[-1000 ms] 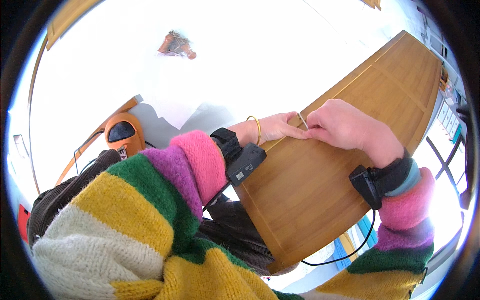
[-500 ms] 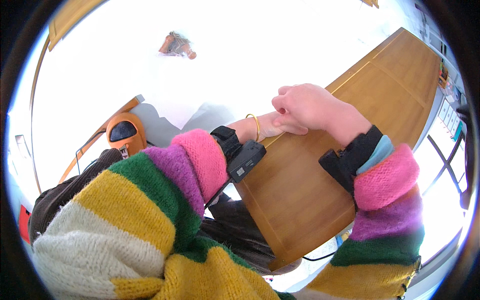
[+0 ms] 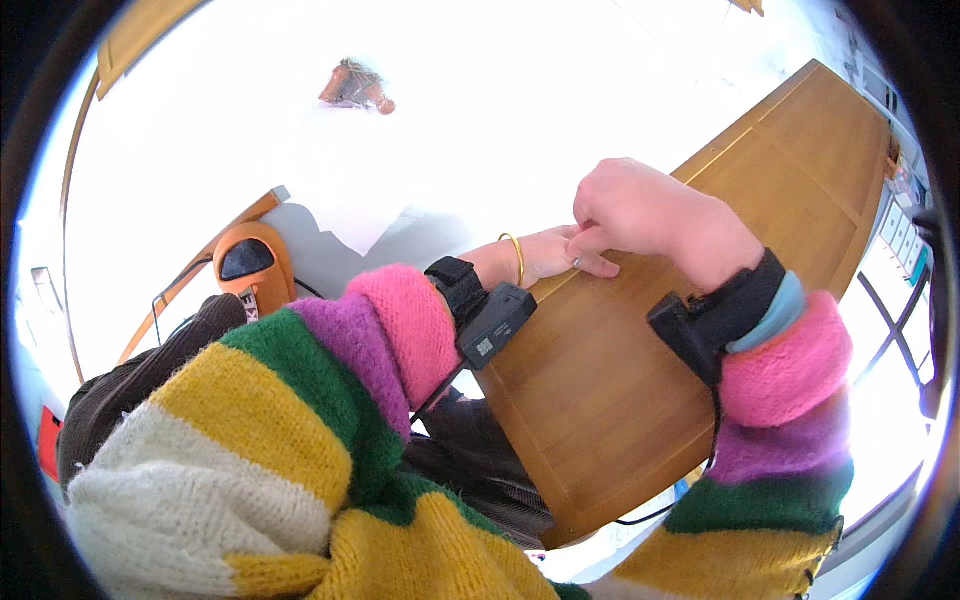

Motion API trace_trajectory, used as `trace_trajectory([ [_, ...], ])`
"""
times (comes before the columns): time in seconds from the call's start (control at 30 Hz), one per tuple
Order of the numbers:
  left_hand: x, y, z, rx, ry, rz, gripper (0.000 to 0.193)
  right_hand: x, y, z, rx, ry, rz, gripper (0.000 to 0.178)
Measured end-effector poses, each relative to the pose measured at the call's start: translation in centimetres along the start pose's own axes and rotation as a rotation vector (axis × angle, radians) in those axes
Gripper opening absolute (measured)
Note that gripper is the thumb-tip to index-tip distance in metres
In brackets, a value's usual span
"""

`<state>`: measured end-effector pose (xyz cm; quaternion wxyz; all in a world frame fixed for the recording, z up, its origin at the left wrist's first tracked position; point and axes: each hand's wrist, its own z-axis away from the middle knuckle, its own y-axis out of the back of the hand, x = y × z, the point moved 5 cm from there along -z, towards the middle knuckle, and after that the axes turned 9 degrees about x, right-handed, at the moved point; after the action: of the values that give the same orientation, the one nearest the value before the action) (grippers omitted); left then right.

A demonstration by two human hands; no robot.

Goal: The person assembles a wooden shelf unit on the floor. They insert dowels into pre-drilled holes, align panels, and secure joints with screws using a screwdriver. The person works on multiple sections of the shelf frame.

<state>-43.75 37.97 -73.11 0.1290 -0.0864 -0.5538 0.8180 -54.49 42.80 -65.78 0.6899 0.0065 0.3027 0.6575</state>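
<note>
My left hand point(image 3: 545, 256), with a gold bangle point(image 3: 520, 262) at its wrist, lies by the long edge of a brown wooden panel point(image 3: 600, 400). Over its fingertips sits my right hand point(image 3: 640, 208), its fingers curled in and its thumb side touching the left fingers. Both hands look closed where they meet. Whatever is between the fingers, if anything, is hidden or too small to make out. A small silvery spot, perhaps a ring, shows on a left finger.
An orange device with a dark window point(image 3: 252, 268) stands at the left beside a bent wooden edge point(image 3: 262, 206). Farther off, a brown object in clear wrapping point(image 3: 357, 86) lies on the glaring white surface. Shelving with files point(image 3: 900, 240) is at the far right.
My right hand has shifted a little to the right, uncovering more of the left fingers. The left hand has barely moved.
</note>
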Motion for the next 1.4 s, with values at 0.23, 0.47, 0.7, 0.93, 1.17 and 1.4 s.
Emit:
trace_trajectory([
  [0.23,1.1,-0.3,0.3,-0.031,-0.12,-0.074,0.051,0.7,-0.3,0.3,0.056,-0.085,0.157,0.024],
  [0.47,1.0,-0.2,0.8,-0.03,-0.1,-0.024,0.052,0.0,-0.9,-0.5,0.06,-0.1,0.333,0.016],
  [0.7,1.2,-0.5,0.8,-0.032,-0.094,-0.021,0.05,-1.6,-0.3,0.0,-0.058,-0.137,0.416,0.013],
  [0.93,0.4,0.1,-0.5,-0.018,-0.09,0.07,0.059,0.4,-2.4,-1.9,-0.067,-0.187,0.472,0.016],
  [1.17,0.2,-1.0,-1.4,-0.026,-0.04,0.13,0.063,7.1,-2.5,-0.2,-0.104,-0.618,-0.151,0.025],
  [1.4,1.4,-3.5,-1.6,-0.075,-0.098,0.117,0.09,5.1,2.0,4.8,0.184,-0.196,0.006,0.023],
])
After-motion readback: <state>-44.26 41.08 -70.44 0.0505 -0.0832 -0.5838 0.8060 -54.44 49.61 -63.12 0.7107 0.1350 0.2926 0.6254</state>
